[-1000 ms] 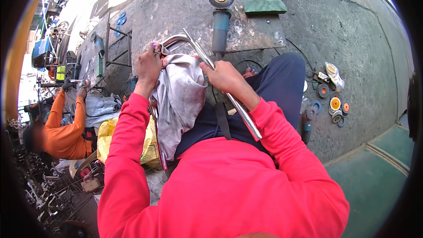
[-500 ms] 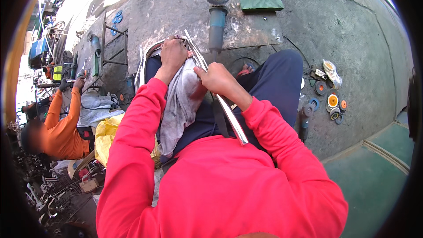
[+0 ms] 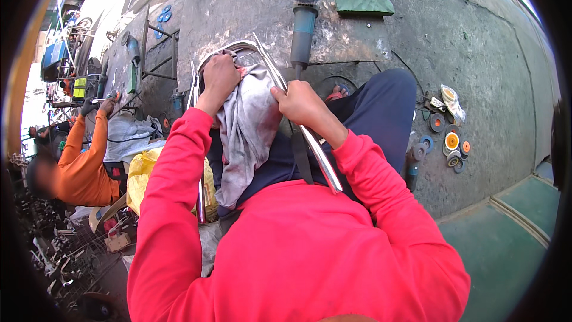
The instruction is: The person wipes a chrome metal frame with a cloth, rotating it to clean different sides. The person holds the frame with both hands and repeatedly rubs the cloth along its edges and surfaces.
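A bent chrome tube (image 3: 316, 152), shaped like a long U, lies across my lap with its curved end pointing away. My left hand (image 3: 218, 79) is closed on a grey stained rag (image 3: 247, 128) and presses it against the tube near the bend. My right hand (image 3: 301, 106) grips the tube's right leg. Both arms wear red sleeves. The rag hangs down over my dark blue trousers.
An angle grinder (image 3: 302, 21) with a wire wheel lies on the concrete ahead, beside a green block (image 3: 364, 5). Several grinding discs (image 3: 447, 137) are scattered at the right. A person in an orange top (image 3: 86, 164) crouches at the left near a yellow bag (image 3: 146, 173).
My left hand with the rag has slid along the tube's bend toward its near side, then outward again. My right hand kept its grip on the tube.
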Action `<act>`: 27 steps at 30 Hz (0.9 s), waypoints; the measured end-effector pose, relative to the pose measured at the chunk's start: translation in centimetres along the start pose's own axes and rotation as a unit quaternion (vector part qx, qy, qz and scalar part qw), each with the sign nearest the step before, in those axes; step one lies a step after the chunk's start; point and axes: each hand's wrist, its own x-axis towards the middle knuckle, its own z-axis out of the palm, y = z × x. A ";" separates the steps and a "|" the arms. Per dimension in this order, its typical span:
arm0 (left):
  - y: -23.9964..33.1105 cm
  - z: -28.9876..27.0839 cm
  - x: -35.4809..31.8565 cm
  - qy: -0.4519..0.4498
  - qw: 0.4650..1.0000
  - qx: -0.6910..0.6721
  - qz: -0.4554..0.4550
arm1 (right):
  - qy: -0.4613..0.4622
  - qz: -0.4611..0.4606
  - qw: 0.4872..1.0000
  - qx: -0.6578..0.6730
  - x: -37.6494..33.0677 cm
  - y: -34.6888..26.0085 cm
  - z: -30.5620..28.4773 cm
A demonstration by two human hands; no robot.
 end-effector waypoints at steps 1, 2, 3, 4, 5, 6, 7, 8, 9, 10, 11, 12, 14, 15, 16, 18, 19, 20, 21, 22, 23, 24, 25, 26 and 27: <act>0.6 0.4 0.3 0.021 0.999 0.003 0.031 | 0.000 -0.013 1.000 0.010 0.0 -0.1 -0.1; 1.2 0.8 0.6 0.054 0.994 -0.059 0.073 | -0.002 0.004 1.000 0.004 -0.1 0.0 0.0; 1.6 1.1 0.6 0.049 0.991 -0.071 0.106 | -0.004 0.009 1.000 0.009 0.0 0.0 0.0; 1.6 1.1 0.6 0.066 0.990 -0.045 0.115 | -0.004 0.009 1.000 0.014 0.1 0.1 0.0; 1.6 1.1 0.5 0.077 0.988 -0.016 0.131 | 0.008 0.014 1.000 -0.002 0.3 0.3 0.0; 1.3 0.9 0.2 0.045 0.993 0.018 0.110 | 0.020 0.016 1.000 -0.016 0.5 0.4 0.0; 0.8 0.5 -0.2 0.007 0.994 0.053 0.092 | 0.023 0.034 0.999 -0.031 0.6 0.5 0.1; 0.1 0.2 -0.6 -0.021 0.993 0.089 0.069 | 0.023 0.025 0.999 -0.020 0.8 0.7 0.0; -0.7 -0.3 -1.2 -0.041 0.992 0.107 0.062 | 0.016 0.032 0.999 -0.013 0.9 0.8 -0.1; -1.3 -0.5 -1.7 -0.037 0.989 0.118 0.080 | 0.004 0.046 0.999 -0.006 0.9 0.9 -0.1; -1.7 -0.6 -1.9 -0.039 0.986 0.140 0.083 | 0.008 0.035 0.999 -0.009 1.0 1.0 -0.1; -2.0 -0.6 -2.1 -0.037 0.987 0.129 0.087 | 0.009 0.033 0.999 -0.013 1.0 1.0 -0.1; -2.0 -0.4 -2.4 -0.055 0.989 0.109 0.078 | 0.011 0.031 0.999 -0.015 1.0 1.0 0.0; -1.9 -0.3 -2.5 -0.054 0.990 0.114 0.060 | 0.013 0.030 0.999 -0.012 1.0 0.9 0.0; -1.5 -0.1 -2.6 -0.048 0.991 0.111 0.050 | 0.014 0.030 0.999 -0.013 1.0 0.9 0.0; -0.6 0.1 -3.3 -0.012 0.999 0.045 -0.009 | 0.020 0.026 0.999 -0.017 1.1 0.9 0.0; -0.3 -0.1 -3.6 -0.018 1.000 0.015 0.002 | 0.022 0.024 0.999 -0.023 1.1 0.9 0.0; 0.2 -0.2 -4.0 -0.029 0.999 -0.012 0.005 | 0.025 0.018 0.999 -0.023 1.1 0.9 -0.1; 0.6 -0.5 -4.4 -0.066 0.997 -0.037 0.001 | 0.028 0.011 0.999 -0.027 1.2 1.0 -0.2; 1.1 -0.9 -4.9 -0.093 0.992 -0.086 -0.019 | 0.029 0.004 0.999 -0.031 1.2 1.0 -0.2; 1.3 -1.5 -5.4 -0.068 0.989 -0.128 -0.006 | 0.028 0.001 0.999 -0.027 1.2 1.2 -0.3; 1.5 -2.2 -5.7 -0.047 0.984 -0.171 0.010 | 0.027 -0.002 0.999 -0.023 1.1 1.3 -0.3; 1.7 -3.0 -6.2 -0.023 0.977 -0.209 0.022 | 0.021 -0.005 1.000 -0.019 1.1 1.4 -0.3; 2.0 -3.7 -6.6 0.035 0.963 -0.264 0.032 | 0.020 -0.003 1.000 -0.014 1.2 1.5 -0.3; 2.2 -4.4 -7.1 0.062 0.953 -0.298 0.010 | 0.015 -0.001 1.000 -0.011 1.2 1.6 -0.3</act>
